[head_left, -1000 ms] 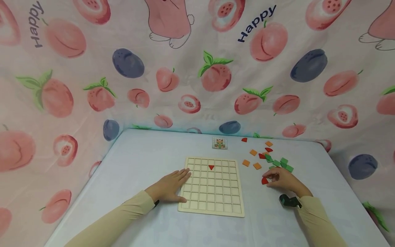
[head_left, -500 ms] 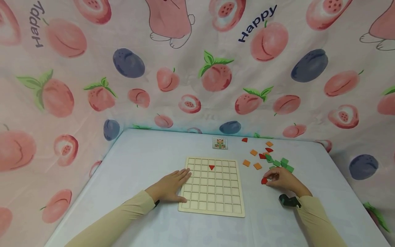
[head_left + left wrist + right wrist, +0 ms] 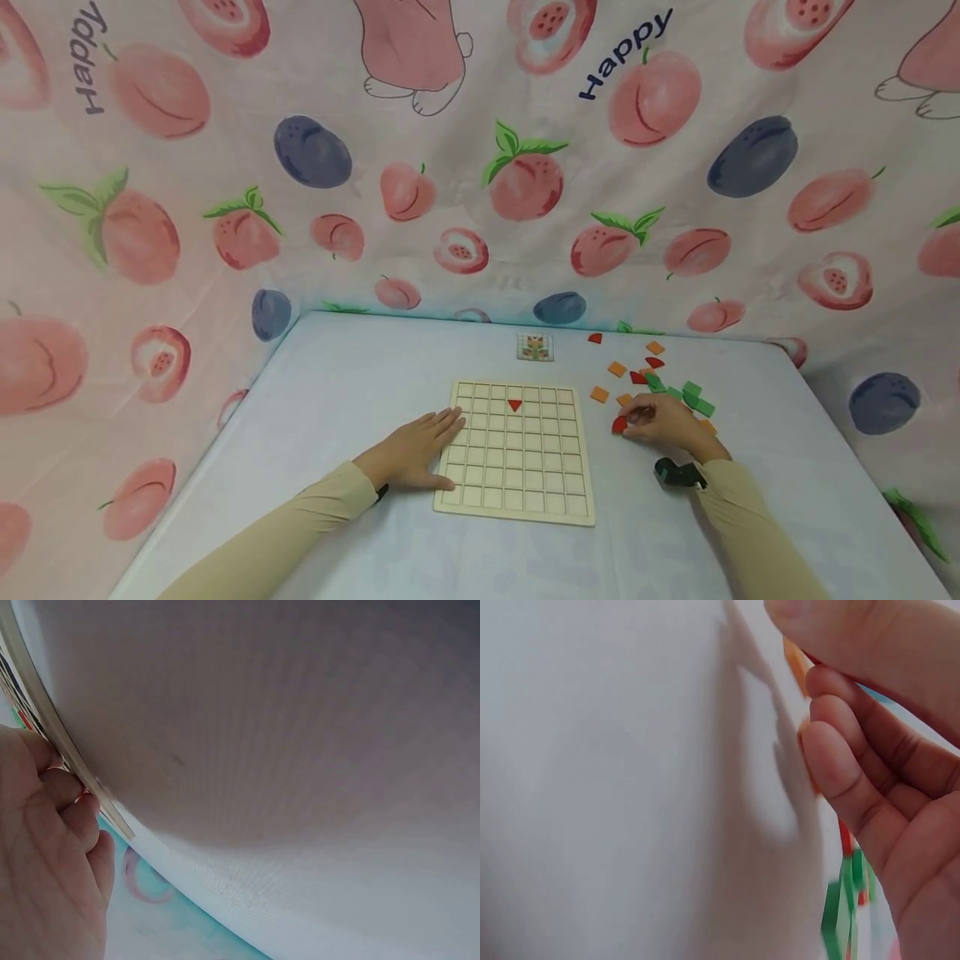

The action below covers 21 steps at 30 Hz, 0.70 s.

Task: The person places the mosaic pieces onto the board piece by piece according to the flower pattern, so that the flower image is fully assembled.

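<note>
A pale wooden grid board (image 3: 517,467) lies on the table, with a red triangle piece (image 3: 514,405) in one cell of its second row. My left hand (image 3: 411,452) lies flat at the board's left edge, fingers straight, fingertips and thumb over the rim. In the left wrist view its fingers (image 3: 71,799) meet the board's edge (image 3: 67,750). To the right of the board, my right hand (image 3: 663,422) pinches a red quarter-circle piece (image 3: 618,426) between thumb and fingers. The right wrist view shows the curled fingers (image 3: 832,757) near the table, with the piece mostly hidden.
Behind the right hand lie several green squares (image 3: 703,407), several orange squares (image 3: 599,394) and more red quarter-circles (image 3: 595,338). A small pattern card (image 3: 535,347) stands beyond the board. A fruit-print cloth (image 3: 450,167) hangs along the table's back edge.
My right hand has moved left and slightly away from me, toward the board, carrying the red quarter-circle piece. An orange piece shows behind the wrist now. The left hand has stayed in place.
</note>
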### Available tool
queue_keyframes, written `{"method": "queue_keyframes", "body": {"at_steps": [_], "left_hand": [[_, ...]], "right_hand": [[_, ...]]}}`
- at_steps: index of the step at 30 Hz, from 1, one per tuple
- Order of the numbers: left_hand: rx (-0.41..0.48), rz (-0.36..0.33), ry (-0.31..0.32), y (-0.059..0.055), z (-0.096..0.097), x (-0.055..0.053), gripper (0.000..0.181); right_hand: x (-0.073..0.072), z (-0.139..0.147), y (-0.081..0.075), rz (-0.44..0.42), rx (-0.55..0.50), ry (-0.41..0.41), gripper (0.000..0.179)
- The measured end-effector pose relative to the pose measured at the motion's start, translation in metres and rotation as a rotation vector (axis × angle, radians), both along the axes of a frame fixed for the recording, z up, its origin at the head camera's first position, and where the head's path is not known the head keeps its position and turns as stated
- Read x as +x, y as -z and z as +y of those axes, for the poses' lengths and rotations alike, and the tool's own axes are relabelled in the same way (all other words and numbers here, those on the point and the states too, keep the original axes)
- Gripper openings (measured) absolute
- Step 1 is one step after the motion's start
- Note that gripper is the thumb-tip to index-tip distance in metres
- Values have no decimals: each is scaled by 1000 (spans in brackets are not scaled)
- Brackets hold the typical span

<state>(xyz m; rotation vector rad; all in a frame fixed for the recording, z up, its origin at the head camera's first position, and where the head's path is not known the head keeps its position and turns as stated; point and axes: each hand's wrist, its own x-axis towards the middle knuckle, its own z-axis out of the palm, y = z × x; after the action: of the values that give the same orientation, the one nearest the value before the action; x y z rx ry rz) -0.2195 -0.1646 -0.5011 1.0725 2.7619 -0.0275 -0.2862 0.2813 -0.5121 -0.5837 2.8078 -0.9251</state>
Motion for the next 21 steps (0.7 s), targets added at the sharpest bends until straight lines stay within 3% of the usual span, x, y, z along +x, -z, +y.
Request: {"method": "queue_keyframes", "body": {"at_steps": [10, 21], "left_hand": [[-17, -6, -6, 0, -1, -2, 101], [-18, 0, 12, -2, 0, 0, 100]], "right_hand": [[-15, -36, -14, 7, -119, -116, 22], [-32, -82, -10, -34, -206, -195, 24]]}}
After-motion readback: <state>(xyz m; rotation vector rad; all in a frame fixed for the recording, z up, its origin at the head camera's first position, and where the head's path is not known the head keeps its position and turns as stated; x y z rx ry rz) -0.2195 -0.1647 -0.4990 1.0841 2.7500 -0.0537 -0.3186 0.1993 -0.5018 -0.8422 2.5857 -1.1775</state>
